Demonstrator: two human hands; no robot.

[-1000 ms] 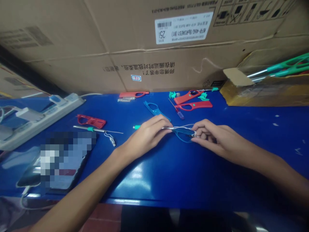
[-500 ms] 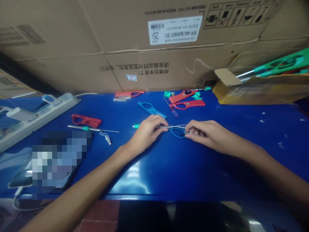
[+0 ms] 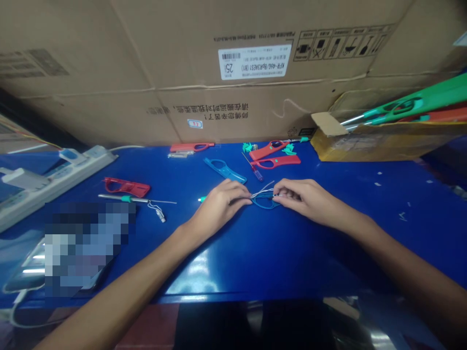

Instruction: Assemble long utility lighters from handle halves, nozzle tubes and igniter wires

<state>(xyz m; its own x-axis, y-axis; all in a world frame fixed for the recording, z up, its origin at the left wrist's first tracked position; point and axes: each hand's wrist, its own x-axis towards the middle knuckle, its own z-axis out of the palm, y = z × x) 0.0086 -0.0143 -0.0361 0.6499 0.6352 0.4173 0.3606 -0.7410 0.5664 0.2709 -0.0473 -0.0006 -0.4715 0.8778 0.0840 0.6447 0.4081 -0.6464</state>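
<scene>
My left hand is closed, thumb and fingers pinched on a lighter's wand and its thin wires. The wand's green part sticks out on the left; its middle is hidden in the hand. My right hand is closed too, with fingertips pinched at the right end of a blue lighter casing half and the wires. Whatever small part lies inside those fingertips is hidden. The casing's loop spans the gap between both hands, just above the table. Behind them lies another blue casing half.
Red lighter casings lie at the back beside a purple-handled screwdriver and green bits. At left are a red casing, a wired wand, a power strip and a blurred device. An open carton holds lighters.
The view has tilted and shifted slightly. A loose wire end now points up between my hands, apart from the other wires. Both hands keep their pinch.
</scene>
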